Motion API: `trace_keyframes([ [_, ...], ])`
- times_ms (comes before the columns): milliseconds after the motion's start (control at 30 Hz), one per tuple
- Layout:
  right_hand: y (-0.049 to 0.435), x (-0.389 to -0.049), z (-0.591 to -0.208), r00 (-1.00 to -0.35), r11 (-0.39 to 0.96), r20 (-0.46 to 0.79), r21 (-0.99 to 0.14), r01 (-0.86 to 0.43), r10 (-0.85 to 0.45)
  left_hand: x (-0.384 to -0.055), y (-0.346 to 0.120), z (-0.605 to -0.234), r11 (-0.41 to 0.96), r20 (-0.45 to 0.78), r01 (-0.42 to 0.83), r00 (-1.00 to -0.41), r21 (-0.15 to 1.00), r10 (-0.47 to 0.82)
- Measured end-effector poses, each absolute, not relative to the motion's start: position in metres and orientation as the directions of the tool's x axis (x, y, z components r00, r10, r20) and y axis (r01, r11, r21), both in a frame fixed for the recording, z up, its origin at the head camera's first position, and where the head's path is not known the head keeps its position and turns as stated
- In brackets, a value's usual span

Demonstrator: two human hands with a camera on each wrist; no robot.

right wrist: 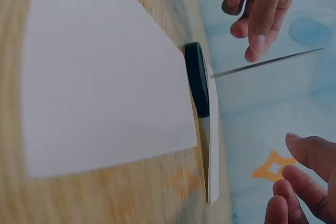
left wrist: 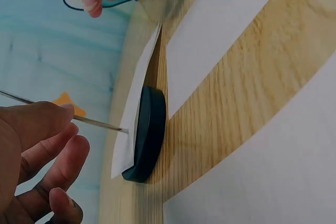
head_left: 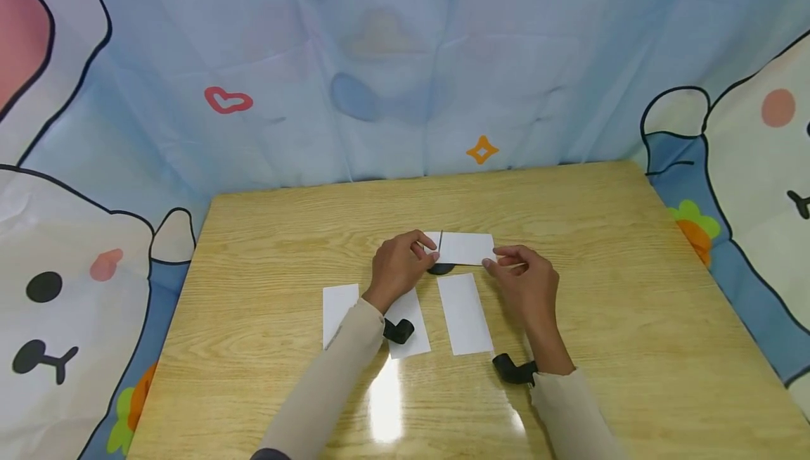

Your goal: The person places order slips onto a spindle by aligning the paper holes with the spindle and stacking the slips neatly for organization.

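A white paper slip (head_left: 467, 248) lies across a round black base (head_left: 441, 269), and a thin metal spike (right wrist: 268, 63) rises from it through the paper. I cannot tell whether more than one sheet is stacked there. Beside the spike is my left hand (head_left: 397, 267), its fingers loosely bent; the right wrist view shows a gap between fingertips and spike. My right hand (head_left: 528, 283) hovers by the slip's right end with thumb and fingers apart. In the left wrist view that slip (left wrist: 127, 142) sits on the base, its far end overhanging the tabletop.
Three more white paper slips lie on the wooden table (head_left: 601, 249): one at the left (head_left: 338, 305), a middle slip (head_left: 411, 312) partly under my left wrist, and a right slip (head_left: 465, 314). A patterned blue curtain (head_left: 392, 59) hangs behind the table.
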State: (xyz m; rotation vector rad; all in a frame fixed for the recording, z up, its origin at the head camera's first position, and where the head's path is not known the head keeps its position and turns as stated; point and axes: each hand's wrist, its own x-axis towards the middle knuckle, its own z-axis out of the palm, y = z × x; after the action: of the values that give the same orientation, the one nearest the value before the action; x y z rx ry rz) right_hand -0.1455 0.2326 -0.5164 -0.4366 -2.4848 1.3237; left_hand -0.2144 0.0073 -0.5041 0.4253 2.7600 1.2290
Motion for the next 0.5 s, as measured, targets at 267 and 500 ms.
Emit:
trace_keyframes([
  [267,0.222,-0.123,-0.514,-0.898,0.528,0.128,-0.839,0.128,0.421,-0.206,0.012,-0.51,0.609,0.072,0.284,-0.934,0.74,0.349],
  [500,0.213,-0.105,-0.518,-0.886,0.495,0.088,-0.852,0.17,0.455,-0.203,0.018,-0.519,0.611,0.073,0.327,-0.913,0.721,0.402],
])
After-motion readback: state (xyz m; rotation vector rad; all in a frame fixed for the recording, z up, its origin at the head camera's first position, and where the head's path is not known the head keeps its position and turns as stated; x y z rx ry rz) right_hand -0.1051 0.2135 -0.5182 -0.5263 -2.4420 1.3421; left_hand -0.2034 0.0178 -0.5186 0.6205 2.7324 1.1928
